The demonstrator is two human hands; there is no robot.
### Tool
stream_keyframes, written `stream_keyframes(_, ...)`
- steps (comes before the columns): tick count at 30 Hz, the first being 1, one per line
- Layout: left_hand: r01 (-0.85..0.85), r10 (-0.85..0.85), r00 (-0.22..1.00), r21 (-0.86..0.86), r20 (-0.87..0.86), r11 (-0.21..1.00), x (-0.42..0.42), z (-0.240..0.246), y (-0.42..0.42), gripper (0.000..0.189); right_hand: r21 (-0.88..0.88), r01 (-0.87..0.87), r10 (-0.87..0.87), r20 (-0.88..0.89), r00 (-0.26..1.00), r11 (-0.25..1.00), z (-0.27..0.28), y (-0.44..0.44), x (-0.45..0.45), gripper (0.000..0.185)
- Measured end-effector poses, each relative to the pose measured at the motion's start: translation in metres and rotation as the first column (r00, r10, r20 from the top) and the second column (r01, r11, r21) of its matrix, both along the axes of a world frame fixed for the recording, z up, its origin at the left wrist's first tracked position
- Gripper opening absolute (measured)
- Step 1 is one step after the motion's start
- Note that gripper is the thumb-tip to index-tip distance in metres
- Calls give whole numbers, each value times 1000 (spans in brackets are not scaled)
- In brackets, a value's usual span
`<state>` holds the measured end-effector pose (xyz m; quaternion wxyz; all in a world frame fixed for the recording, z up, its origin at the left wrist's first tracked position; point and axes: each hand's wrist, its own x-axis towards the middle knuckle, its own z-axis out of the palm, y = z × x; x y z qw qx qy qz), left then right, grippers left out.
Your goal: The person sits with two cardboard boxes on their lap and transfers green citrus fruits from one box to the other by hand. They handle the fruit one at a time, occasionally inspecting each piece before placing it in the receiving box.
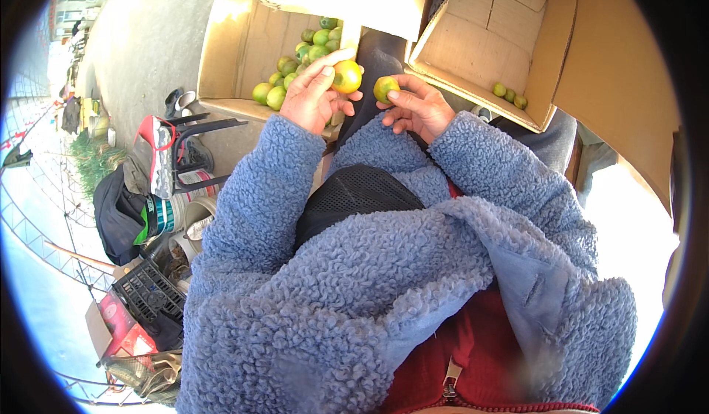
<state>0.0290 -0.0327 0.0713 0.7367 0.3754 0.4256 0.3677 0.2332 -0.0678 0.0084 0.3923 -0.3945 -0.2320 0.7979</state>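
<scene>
Between the thumb and fingers of my left hand [316, 91] is a yellow-orange citrus fruit [348, 76] with a green patch. My right hand [418, 106] grips a smaller, greener citrus fruit [386, 89] by its sides. The two fruits are held close together but apart, above my lap. Beyond my left hand, a cardboard box [221, 76] holds a heap of green and yellowish citrus fruits [288, 68]; a bright flap hides part of the heap. A second cardboard box [482, 43] stands beyond my right hand, with a few small green fruits [509, 94] in its near right corner.
A dark metal-framed stool or chair [191, 137] and a sports shoe [162, 159] are to my left. Behind them lie a dark bag [119, 214], buckets [199, 212] and a black plastic crate [149, 292]. A wide cardboard flap [620, 81] spreads out at the right.
</scene>
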Motion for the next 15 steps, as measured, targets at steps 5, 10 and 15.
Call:
stream_keyframes(5,-13,18,996,61,-92,998,-4,-2,1,42,21,-20,19,15,1000,1000,-1,-1,1,42)
stream_keyframes(10,-141,304,842,363,-446,921,-58,-10,23,49,39,-46,45,38,998,998,-2,-1,2,42)
stream_keyframes(15,243,328,246,386,-912,890,-104,-34,32,53,31,-90,87,66,994,996,-2,-1,2,37)
